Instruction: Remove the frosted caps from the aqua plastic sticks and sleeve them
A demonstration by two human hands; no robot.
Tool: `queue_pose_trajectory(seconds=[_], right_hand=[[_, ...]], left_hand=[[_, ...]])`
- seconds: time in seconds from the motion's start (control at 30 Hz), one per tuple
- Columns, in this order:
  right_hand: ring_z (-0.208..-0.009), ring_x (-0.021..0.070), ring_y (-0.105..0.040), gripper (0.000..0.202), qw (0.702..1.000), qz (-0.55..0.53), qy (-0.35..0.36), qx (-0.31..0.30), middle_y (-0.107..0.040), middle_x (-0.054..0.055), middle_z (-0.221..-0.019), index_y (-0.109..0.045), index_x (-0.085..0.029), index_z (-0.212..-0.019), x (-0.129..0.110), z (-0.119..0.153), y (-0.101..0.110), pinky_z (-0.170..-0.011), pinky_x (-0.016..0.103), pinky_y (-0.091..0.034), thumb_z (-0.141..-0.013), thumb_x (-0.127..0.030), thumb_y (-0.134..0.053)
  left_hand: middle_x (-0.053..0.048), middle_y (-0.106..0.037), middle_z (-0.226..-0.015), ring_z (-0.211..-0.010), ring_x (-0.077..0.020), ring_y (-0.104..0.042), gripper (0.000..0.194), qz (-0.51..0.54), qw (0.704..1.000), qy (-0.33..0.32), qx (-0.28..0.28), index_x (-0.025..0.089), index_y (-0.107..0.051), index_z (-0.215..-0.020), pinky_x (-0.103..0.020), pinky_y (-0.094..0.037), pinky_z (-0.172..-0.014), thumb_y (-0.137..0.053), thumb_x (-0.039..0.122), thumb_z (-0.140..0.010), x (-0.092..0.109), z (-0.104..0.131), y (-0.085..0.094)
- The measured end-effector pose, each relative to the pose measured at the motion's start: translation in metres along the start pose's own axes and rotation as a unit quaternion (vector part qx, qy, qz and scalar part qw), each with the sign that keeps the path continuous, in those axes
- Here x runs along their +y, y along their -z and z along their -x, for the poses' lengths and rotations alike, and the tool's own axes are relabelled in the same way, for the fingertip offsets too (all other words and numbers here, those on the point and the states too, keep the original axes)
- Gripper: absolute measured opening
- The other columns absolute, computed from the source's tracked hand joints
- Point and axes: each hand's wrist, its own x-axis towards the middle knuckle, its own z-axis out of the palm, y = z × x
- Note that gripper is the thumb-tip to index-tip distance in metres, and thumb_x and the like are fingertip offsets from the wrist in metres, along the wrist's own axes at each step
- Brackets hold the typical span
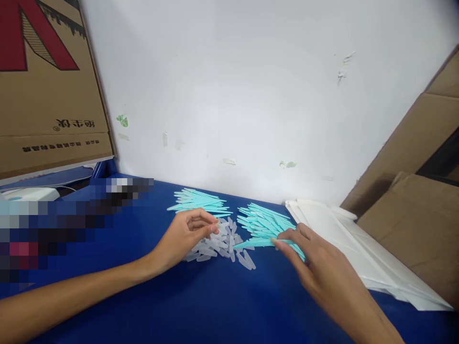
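My right hand (304, 251) pinches a thin turquoise stick (256, 243), whose pointed end reaches left over the edge of a heap of translucent pieces (224, 241). Thumb and fingertips of my left hand (191, 229) are pressed together above the left side of that heap, around what looks like one translucent piece. Behind my left hand lies one pile of turquoise sticks (199, 200). A second pile of turquoise sticks (265, 220) lies just beyond my right hand, which hides part of it.
White flat sheets or bags (333, 234) are stacked at the right, beside brown cardboard (416, 229). A printed cardboard box (46, 100) stands at the upper left. The blue table (215, 306) meets a white wall (233, 95). The left edge is pixelated.
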Motion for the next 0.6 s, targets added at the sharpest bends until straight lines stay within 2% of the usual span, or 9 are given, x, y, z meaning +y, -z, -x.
queue_pose_trajectory(seconds=[0.1,0.37,0.5,0.6], right_hand=[[-0.068,0.0184,-0.065,0.037,1.0,0.01,0.001,0.021,-0.066,0.002,-0.089,-0.065,-0.029,-0.097,-0.001,-0.001,0.002,-0.059,0.03,-0.043,-0.108,-0.048,-0.035],[-0.074,0.0157,-0.071,0.024,0.993,-0.037,0.038,0.11,-0.075,-0.001,-0.093,-0.068,-0.028,-0.099,-0.009,0.001,0.008,-0.066,0.028,-0.049,-0.105,-0.039,-0.048],[-0.082,0.0162,-0.072,0.019,0.99,-0.054,0.064,0.117,-0.076,-0.001,-0.095,-0.07,-0.028,-0.104,-0.01,0.001,0.008,-0.071,0.028,-0.052,-0.104,-0.033,-0.052],[-0.081,0.0148,-0.071,0.014,0.983,-0.068,0.1,0.135,-0.075,-0.002,-0.094,-0.069,-0.029,-0.108,-0.01,0.0,0.009,-0.071,0.027,-0.052,-0.102,-0.027,-0.056]], left_hand=[[-0.007,-0.075,-0.09,-0.08,-0.0166,-0.071,0.022,0.007,1.0,0.006,-0.004,0.015,-0.07,-0.093,-0.026,-0.059,-0.069,-0.072,0.037,-0.091,0.003,0.003,-0.002],[-0.009,-0.077,-0.09,-0.084,-0.0184,-0.073,0.025,0.054,0.998,0.039,-0.021,0.014,-0.069,-0.091,-0.024,-0.055,-0.066,-0.075,0.037,-0.089,0.006,0.004,-0.003],[-0.004,-0.073,-0.074,-0.067,-0.0124,-0.065,0.029,0.05,0.996,0.075,-0.01,0.014,-0.07,-0.09,-0.019,-0.046,-0.055,-0.077,0.042,-0.087,0.009,0.003,-0.003],[0.0,-0.067,-0.07,-0.062,-0.0093,-0.061,0.03,0.065,0.993,0.099,0.0,0.015,-0.07,-0.089,-0.018,-0.043,-0.053,-0.08,0.043,-0.084,0.011,0.002,-0.003]])
